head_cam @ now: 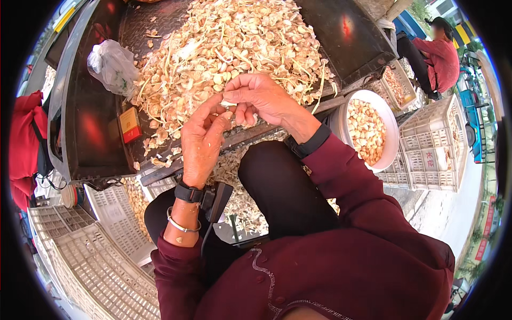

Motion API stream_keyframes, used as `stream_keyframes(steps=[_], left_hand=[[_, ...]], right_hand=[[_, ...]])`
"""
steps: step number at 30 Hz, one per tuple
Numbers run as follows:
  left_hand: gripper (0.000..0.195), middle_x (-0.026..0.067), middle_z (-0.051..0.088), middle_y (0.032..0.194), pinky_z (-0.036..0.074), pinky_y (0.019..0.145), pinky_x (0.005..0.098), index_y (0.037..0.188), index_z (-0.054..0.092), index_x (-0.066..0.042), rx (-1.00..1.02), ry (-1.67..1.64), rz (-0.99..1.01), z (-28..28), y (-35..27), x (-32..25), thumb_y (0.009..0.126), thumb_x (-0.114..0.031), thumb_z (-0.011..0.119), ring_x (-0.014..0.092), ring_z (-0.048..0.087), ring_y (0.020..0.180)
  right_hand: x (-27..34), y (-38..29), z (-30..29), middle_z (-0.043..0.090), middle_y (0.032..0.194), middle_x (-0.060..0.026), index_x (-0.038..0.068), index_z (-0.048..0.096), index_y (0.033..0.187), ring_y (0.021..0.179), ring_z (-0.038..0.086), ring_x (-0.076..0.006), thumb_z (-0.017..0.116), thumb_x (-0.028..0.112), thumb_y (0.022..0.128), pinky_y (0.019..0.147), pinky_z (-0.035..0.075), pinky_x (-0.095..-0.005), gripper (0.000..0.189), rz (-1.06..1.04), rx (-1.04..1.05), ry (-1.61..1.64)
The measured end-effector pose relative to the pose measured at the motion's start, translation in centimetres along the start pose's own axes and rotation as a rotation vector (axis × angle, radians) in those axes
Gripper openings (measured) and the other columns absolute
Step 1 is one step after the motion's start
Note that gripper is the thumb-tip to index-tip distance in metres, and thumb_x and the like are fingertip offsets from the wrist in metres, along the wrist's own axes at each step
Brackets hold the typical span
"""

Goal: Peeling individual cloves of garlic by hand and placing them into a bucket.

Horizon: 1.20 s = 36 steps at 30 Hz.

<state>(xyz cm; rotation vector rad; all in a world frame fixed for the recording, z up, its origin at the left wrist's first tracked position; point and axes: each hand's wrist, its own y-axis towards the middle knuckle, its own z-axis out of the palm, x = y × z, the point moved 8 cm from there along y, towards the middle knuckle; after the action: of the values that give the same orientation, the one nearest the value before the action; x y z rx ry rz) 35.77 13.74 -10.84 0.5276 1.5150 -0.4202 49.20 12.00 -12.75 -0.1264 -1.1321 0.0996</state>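
Over the near edge of the metal bed, my left hand [205,130] and my right hand [266,99] meet fingertip to fingertip. Pinched between them is a small pale garlic clove [228,103], mostly covered by the fingers. Right behind the hands rises a wide heap of garlic cloves and papery skins [240,44], with thin dry stems mixed in. To the right of my right forearm stands a white bucket [393,138] holding loose garlic cloves [365,130].
On the bed's left side are a knotted plastic bag [113,68] and a red and yellow box [130,125]. Plastic crates stand at lower left [106,256] and right [430,148]. Skins [244,204] litter the ground below my knees. Another person [438,60] sits at far right.
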Motion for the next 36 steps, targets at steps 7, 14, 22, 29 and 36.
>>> stream_keyframes(steps=[7, 14, 22, 29, 36], left_hand=[[0.016, -0.0033, 0.062, 0.074, 0.036, 0.047, 0.0160, 0.105, 0.066, -0.004, 0.028, -0.060, -0.075, -0.4, -0.3, -1.0, 0.091, -0.011, 0.064, 0.002, 0.052, 0.060], [0.013, 0.0047, 0.057, 0.068, 0.029, 0.036, 0.0176, 0.093, 0.058, 0.000, 0.170, -0.519, -0.245, 0.8, -2.4, -3.6, 0.088, -0.011, 0.062, 0.005, 0.038, 0.041], [0.005, 0.0193, 0.065, 0.074, 0.044, 0.040, 0.0227, 0.085, 0.066, 0.012, 0.746, -1.082, 0.123, 6.0, -8.3, -16.0, 0.082, 0.008, 0.065, 0.017, 0.059, 0.048], [0.005, 0.0165, 0.065, 0.075, 0.042, 0.043, 0.0200, 0.087, 0.068, 0.011, 0.908, -1.100, -0.135, 6.1, -9.7, -17.4, 0.084, 0.008, 0.065, 0.013, 0.060, 0.053], [0.035, 0.0237, 0.061, 0.091, 0.049, 0.053, 0.0298, 0.102, 0.061, 0.012, 0.997, -1.140, 0.104, 7.4, -10.9, -16.6, 0.093, -0.020, 0.051, 0.027, 0.061, 0.065]], right_hand=[[-0.5, -2.3, 2.0, 0.063, 0.069, -0.0093, 0.001, 0.054, 0.102, 0.046, 0.063, -0.0144, 0.064, 0.019, 0.093, 0.035, 0.045, -0.0197, 0.023, 0.060, 0.041, 0.020], [0.7, -2.0, -3.9, 0.067, 0.079, -0.0114, -0.003, 0.054, 0.113, 0.055, 0.067, -0.0168, 0.055, 0.024, 0.098, 0.041, 0.047, -0.0204, 0.031, -0.031, -0.087, -0.156], [0.8, 6.3, -6.5, 0.067, 0.080, -0.0111, 0.006, 0.069, 0.103, 0.059, 0.068, -0.0169, 0.060, 0.014, 0.089, 0.055, 0.051, -0.0333, 0.019, -0.176, -0.315, -1.099], [-0.5, 8.7, -6.7, 0.067, 0.077, -0.0138, 0.004, 0.064, 0.082, 0.072, 0.067, -0.0302, 0.072, 0.020, 0.080, 0.066, 0.051, -0.0401, 0.019, -0.034, -0.192, -1.436], [-0.2, 6.0, -6.6, 0.064, 0.070, -0.0152, 0.000, 0.061, 0.084, 0.052, 0.064, -0.0240, 0.070, 0.014, 0.081, 0.056, 0.049, -0.0364, 0.017, -0.415, -0.184, -1.537]])
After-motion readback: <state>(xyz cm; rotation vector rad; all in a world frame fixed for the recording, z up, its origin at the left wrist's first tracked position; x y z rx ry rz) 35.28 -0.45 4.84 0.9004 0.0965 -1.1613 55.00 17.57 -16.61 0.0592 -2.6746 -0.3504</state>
